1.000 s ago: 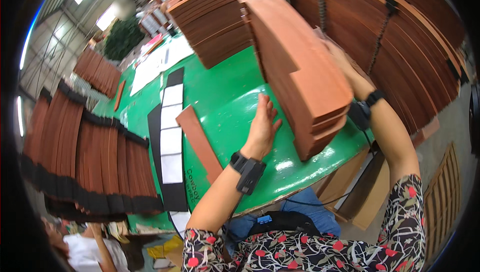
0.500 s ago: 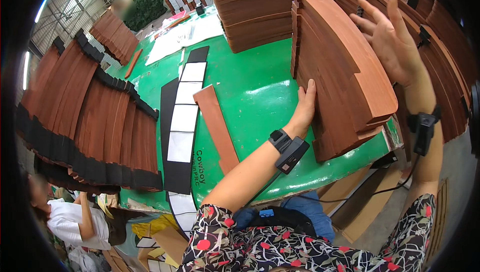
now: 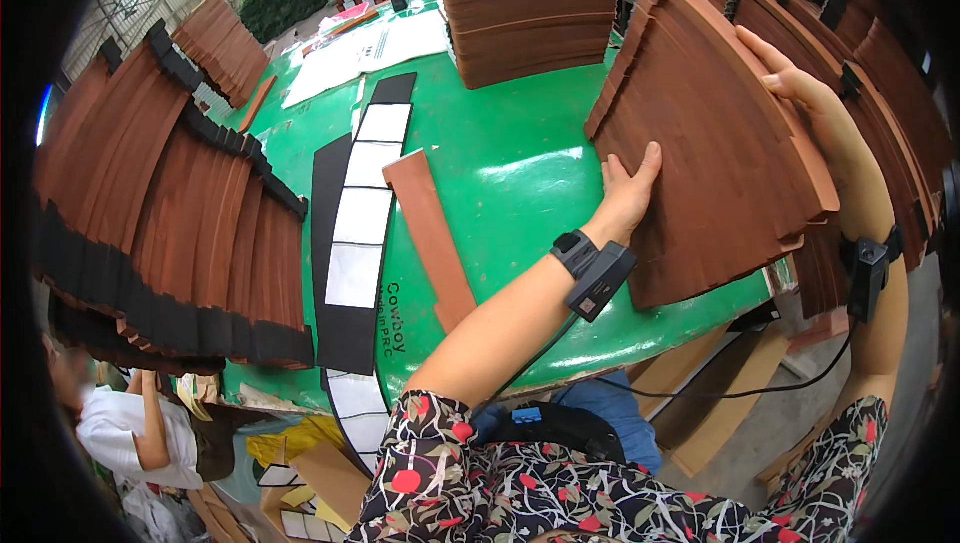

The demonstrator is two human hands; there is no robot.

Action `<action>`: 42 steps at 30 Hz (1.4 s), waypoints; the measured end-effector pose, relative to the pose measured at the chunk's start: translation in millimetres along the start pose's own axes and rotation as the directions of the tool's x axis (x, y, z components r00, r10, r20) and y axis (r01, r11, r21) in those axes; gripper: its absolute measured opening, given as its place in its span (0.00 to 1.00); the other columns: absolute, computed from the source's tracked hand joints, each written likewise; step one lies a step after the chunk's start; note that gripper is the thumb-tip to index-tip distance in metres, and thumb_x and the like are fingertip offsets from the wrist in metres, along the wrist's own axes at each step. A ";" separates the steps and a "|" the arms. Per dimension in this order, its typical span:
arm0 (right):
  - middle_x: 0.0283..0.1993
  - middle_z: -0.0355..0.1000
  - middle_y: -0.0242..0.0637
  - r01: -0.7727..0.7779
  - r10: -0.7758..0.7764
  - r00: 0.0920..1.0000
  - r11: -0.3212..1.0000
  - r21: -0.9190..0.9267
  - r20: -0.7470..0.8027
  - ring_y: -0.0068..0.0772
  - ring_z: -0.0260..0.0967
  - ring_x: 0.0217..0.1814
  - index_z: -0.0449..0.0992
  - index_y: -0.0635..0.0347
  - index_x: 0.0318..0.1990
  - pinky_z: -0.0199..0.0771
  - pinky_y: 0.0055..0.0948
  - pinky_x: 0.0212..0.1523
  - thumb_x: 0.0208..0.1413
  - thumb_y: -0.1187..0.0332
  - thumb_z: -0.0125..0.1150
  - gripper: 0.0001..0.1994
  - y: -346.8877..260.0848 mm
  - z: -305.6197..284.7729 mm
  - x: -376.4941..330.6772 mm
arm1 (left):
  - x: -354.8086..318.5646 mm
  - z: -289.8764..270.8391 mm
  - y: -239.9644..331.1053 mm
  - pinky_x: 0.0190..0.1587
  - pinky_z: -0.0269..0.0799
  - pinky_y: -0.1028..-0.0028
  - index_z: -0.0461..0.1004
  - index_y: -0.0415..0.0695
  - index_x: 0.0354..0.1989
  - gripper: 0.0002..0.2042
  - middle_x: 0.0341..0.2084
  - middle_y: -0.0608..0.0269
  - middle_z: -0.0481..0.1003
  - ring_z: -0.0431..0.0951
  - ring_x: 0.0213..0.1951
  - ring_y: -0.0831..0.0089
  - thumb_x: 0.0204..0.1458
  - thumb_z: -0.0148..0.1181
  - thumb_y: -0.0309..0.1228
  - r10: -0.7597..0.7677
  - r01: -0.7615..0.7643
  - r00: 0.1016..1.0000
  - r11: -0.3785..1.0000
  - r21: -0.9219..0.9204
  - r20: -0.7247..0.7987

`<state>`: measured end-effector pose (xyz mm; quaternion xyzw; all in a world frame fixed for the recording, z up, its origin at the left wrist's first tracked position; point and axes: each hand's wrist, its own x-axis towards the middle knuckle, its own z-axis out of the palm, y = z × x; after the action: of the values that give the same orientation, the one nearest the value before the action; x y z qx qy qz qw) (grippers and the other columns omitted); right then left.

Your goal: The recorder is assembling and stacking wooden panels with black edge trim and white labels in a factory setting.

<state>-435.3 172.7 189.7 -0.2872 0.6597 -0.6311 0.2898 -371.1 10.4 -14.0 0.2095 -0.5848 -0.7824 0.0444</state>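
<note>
From the head camera, a fanned stack of curved brown sheets lay on the right part of the green table, its lower edge reaching past the table's near rim. The left hand lay flat with fingers spread against the stack's left edge, a black band on its wrist. The right hand was curled over the stack's upper right edge, gripping it; a black device sat on that forearm. A single brown strip lay on the table just left of the left arm, beside a long black piece with white panels. Further left hung rows of brown sheets with black ends. A squared pile of brown sheets stood at the table's far side.
</note>
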 end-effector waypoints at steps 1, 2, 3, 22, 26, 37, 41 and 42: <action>0.64 0.61 0.43 0.031 -0.031 0.998 0.999 -0.014 -0.052 0.27 0.66 0.58 0.55 0.57 0.71 0.66 0.24 0.58 0.52 0.67 0.51 0.35 1.3 -4.5 -2.2 | -2.9 3.0 4.7 0.72 0.36 0.62 0.25 0.33 0.70 0.61 0.73 0.47 0.30 0.33 0.74 0.60 0.48 0.51 0.70 -0.007 0.007 1.000 0.999 0.044 -0.019; 0.66 0.60 0.44 0.065 -0.066 0.998 0.997 -0.042 -0.025 0.28 0.64 0.62 0.55 0.58 0.71 0.63 0.24 0.61 0.56 0.64 0.51 0.33 5.3 -12.9 -2.8 | -6.1 5.1 9.0 0.72 0.37 0.61 0.26 0.32 0.70 0.61 0.73 0.47 0.30 0.33 0.74 0.60 0.48 0.52 0.70 -0.013 0.016 0.999 0.996 0.087 -0.038; 0.66 0.60 0.44 0.065 -0.066 0.998 0.997 -0.045 -0.020 0.28 0.64 0.62 0.55 0.58 0.71 0.63 0.24 0.61 0.56 0.64 0.51 0.33 9.5 -13.1 -1.7 | -6.8 5.3 10.1 0.72 0.37 0.61 0.26 0.32 0.70 0.61 0.73 0.47 0.30 0.33 0.74 0.60 0.48 0.52 0.70 -0.011 0.014 0.999 0.996 0.084 -0.041; 0.73 0.48 0.50 0.097 -0.110 0.963 0.993 -0.063 -0.247 0.44 0.48 0.74 0.49 0.57 0.72 0.52 0.41 0.71 0.50 0.50 0.56 0.42 55.3 -52.7 -39.4 | -10.7 -5.7 17.2 0.58 0.69 0.63 0.32 0.35 0.70 0.56 0.63 0.41 0.57 0.67 0.60 0.58 0.45 0.73 0.41 -0.044 0.045 0.997 0.999 0.015 -0.060; 0.73 0.50 0.45 0.112 -0.084 0.986 0.973 0.204 -0.143 0.40 0.50 0.73 0.49 0.57 0.72 0.52 0.40 0.70 0.51 0.53 0.56 0.42 96.8 -43.8 -35.9 | -36.0 -39.9 21.9 0.55 0.72 0.64 0.31 0.36 0.71 0.53 0.62 0.42 0.59 0.70 0.57 0.60 0.49 0.69 0.35 -0.018 0.025 0.996 0.997 0.073 -0.090; 0.65 0.62 0.44 -0.176 0.209 0.978 0.804 0.568 0.007 0.40 0.65 0.62 0.56 0.59 0.68 0.66 0.40 0.62 0.52 0.53 0.55 0.37 220.6 1.5 -33.2 | -110.7 -104.8 46.5 0.68 0.50 0.55 0.40 0.43 0.72 0.51 0.67 0.38 0.41 0.44 0.69 0.48 0.45 0.67 0.48 -0.133 0.223 0.958 0.903 0.368 -0.253; 0.67 0.60 0.46 -0.101 0.081 0.995 0.906 0.412 0.066 0.40 0.62 0.65 0.60 0.65 0.66 0.63 0.36 0.63 0.56 0.59 0.52 0.32 231.8 -11.4 -8.2 | -127.0 -110.6 50.6 0.64 0.63 0.63 0.39 0.33 0.71 0.46 0.67 0.46 0.43 0.57 0.66 0.58 0.52 0.64 0.39 -0.153 0.260 0.952 0.861 0.438 -0.264; 0.67 0.60 0.46 -0.101 0.079 0.994 0.907 0.409 0.070 0.40 0.62 0.65 0.60 0.65 0.66 0.63 0.36 0.63 0.56 0.59 0.52 0.32 231.4 -14.9 -3.8 | -126.6 -111.9 50.4 0.64 0.63 0.64 0.40 0.34 0.71 0.46 0.67 0.46 0.43 0.56 0.66 0.58 0.52 0.64 0.39 -0.149 0.256 0.953 0.860 0.442 -0.262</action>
<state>-446.8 194.4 -40.8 -0.2050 0.5169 -0.7343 0.3895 -222.5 -65.9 42.4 0.3594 -0.7232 -0.5892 -0.0265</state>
